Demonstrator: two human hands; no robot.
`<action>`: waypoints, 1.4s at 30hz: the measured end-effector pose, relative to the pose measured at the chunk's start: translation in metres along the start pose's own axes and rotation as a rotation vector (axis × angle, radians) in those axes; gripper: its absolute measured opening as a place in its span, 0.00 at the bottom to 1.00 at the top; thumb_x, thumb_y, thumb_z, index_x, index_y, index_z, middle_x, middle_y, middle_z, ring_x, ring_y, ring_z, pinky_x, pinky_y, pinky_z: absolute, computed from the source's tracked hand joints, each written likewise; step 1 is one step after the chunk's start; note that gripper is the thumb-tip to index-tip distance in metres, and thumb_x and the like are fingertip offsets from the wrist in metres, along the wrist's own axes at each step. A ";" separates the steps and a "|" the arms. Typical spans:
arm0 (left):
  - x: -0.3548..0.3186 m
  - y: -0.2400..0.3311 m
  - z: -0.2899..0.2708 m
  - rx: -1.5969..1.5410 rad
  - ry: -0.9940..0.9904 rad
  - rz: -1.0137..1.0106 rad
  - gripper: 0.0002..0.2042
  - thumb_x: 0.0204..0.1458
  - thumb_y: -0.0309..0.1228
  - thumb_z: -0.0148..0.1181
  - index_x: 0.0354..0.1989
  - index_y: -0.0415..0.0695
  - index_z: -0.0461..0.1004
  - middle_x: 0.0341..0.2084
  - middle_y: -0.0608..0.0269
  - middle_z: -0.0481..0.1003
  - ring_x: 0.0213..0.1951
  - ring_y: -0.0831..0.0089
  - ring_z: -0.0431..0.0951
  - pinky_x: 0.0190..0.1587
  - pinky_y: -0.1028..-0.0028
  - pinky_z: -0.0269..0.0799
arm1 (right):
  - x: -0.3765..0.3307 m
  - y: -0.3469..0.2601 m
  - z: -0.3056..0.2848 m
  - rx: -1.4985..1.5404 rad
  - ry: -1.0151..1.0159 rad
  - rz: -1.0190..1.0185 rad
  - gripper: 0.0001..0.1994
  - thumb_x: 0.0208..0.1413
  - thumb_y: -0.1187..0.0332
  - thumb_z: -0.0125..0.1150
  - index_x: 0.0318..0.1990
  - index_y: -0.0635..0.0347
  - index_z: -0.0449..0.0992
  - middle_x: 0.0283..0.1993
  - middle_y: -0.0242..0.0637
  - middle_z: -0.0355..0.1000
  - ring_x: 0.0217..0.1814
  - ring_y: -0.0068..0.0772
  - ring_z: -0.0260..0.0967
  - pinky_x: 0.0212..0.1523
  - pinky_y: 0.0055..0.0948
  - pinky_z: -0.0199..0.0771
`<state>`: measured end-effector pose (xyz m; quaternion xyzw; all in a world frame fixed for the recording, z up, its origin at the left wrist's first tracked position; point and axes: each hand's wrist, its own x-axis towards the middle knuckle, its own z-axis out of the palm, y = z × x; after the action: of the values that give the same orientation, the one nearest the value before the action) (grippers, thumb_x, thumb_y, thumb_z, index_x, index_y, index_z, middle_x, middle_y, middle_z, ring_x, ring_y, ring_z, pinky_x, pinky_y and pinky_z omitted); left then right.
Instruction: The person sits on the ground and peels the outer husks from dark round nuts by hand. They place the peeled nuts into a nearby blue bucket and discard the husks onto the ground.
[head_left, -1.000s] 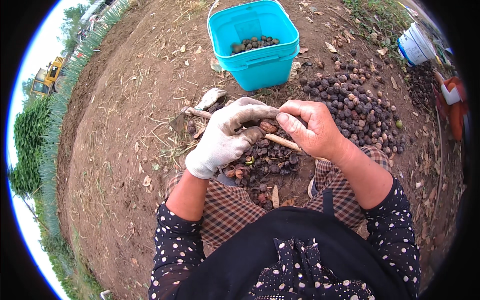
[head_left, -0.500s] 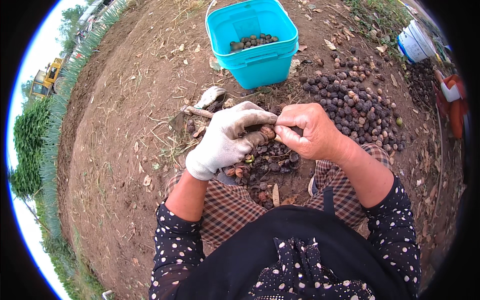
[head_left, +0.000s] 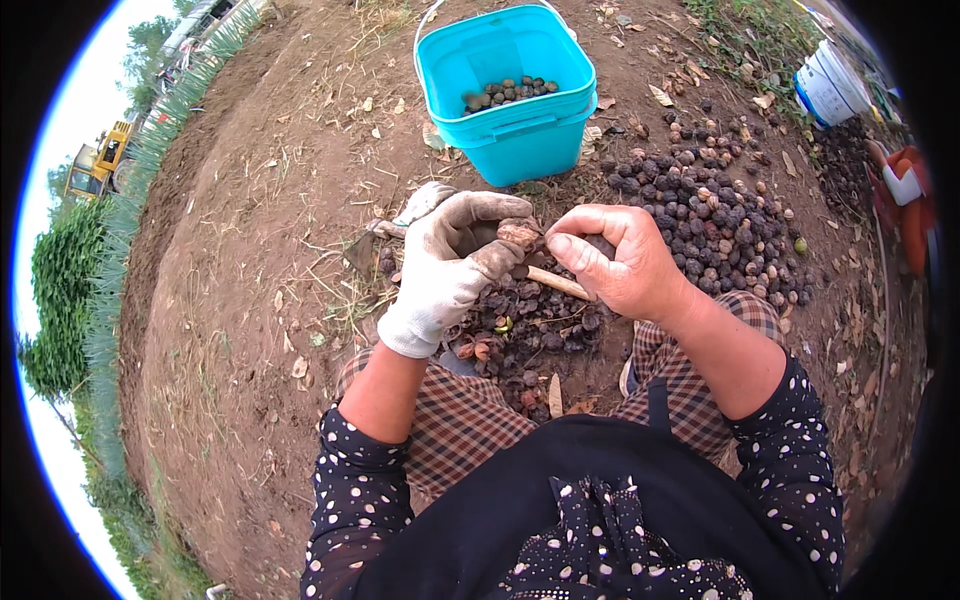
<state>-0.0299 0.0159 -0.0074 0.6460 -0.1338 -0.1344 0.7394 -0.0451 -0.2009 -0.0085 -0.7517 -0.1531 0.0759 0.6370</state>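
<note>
My left hand [head_left: 440,262], in a soiled white glove, is closed with a brown walnut [head_left: 520,233] between thumb and fingers. My bare right hand [head_left: 625,262] is just to its right, thumb and forefinger pinched together at the walnut's edge. What that pinch holds is too small to tell. A pale wooden stick [head_left: 556,283] runs beneath the right hand; whether the hand grips it is hidden. Below both hands lies a heap of dark husk scraps [head_left: 540,335], with several reddish-brown pieces at its left.
Beyond my hands stands a turquoise bucket [head_left: 525,150] with several walnuts inside. A pile of dark-husked walnuts [head_left: 720,225] spreads at the right. Another pale glove [head_left: 425,200] lies left of the bucket. A white bucket [head_left: 835,85] leans at the far right; a yellow machine [head_left: 98,160] stands far left.
My left hand has turned and moved slightly left, showing more of the walnut. My right fingertips have come a little apart from the left thumb. More of the wooden stick shows.
</note>
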 end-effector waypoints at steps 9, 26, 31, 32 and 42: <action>0.003 -0.020 0.010 -0.027 0.010 0.139 0.17 0.50 0.17 0.67 0.49 0.33 0.73 0.42 0.58 0.78 0.43 0.75 0.81 0.47 0.75 0.79 | 0.005 0.012 0.007 -0.099 -0.002 -0.203 0.06 0.53 0.73 0.55 0.32 0.68 0.75 0.24 0.46 0.68 0.23 0.29 0.63 0.28 0.33 0.66; 0.006 -0.017 0.008 -0.525 -0.151 0.091 0.25 0.53 0.34 0.70 0.56 0.37 0.70 0.45 0.56 0.78 0.42 0.68 0.81 0.45 0.70 0.80 | 0.006 0.008 -0.006 -0.271 0.068 -0.151 0.05 0.52 0.76 0.55 0.32 0.67 0.76 0.23 0.37 0.72 0.24 0.23 0.66 0.27 0.28 0.67; 0.008 -0.025 0.002 -0.470 -0.100 0.048 0.29 0.48 0.37 0.74 0.57 0.41 0.72 0.47 0.55 0.76 0.45 0.69 0.78 0.45 0.69 0.76 | 0.006 0.009 0.001 -0.161 0.115 -0.220 0.08 0.52 0.67 0.67 0.32 0.64 0.78 0.25 0.36 0.74 0.27 0.26 0.71 0.32 0.28 0.72; 0.009 -0.026 0.002 -0.448 -0.102 0.081 0.28 0.48 0.35 0.74 0.56 0.40 0.72 0.47 0.56 0.77 0.46 0.70 0.78 0.48 0.70 0.76 | 0.004 0.004 0.002 -0.166 0.070 -0.214 0.09 0.52 0.67 0.68 0.32 0.64 0.78 0.26 0.36 0.74 0.27 0.26 0.71 0.32 0.29 0.72; 0.004 -0.015 0.009 -0.167 -0.039 0.018 0.23 0.44 0.31 0.76 0.47 0.38 0.74 0.44 0.61 0.76 0.45 0.74 0.77 0.50 0.74 0.73 | 0.005 0.011 0.000 -0.302 0.038 -0.281 0.07 0.47 0.71 0.64 0.30 0.66 0.76 0.24 0.40 0.72 0.25 0.29 0.69 0.28 0.30 0.69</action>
<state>-0.0299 0.0043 -0.0211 0.5783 -0.1424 -0.1508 0.7891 -0.0393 -0.2006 -0.0190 -0.8112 -0.2540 -0.0516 0.5242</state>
